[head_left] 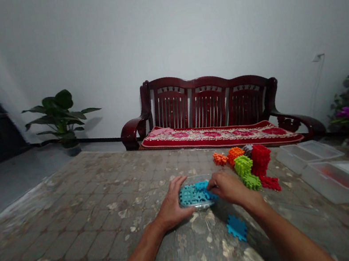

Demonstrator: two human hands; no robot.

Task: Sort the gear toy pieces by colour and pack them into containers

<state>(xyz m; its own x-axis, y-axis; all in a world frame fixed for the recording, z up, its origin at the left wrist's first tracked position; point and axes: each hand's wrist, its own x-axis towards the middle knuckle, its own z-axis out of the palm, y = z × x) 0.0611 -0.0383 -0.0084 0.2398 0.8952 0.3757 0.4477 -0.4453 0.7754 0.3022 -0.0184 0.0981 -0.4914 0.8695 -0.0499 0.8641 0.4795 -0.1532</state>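
A small clear plastic box [198,205] sits on the patterned table, filled with blue interlocking toy pieces [193,194]. My left hand [173,206] rests against the box's left side, fingers curved round its edge. My right hand [227,187] is at the box's right side, fingertips pinched on a blue piece lying in the box. One loose blue piece [236,227] lies on the table under my right forearm.
Stacks of green [245,171], red [263,164] and orange [233,155] pieces stand right of the box. Clear lidded boxes [331,175] lie at the far right. Beyond the table are a dark wooden bench [211,110] and potted plants [59,117].
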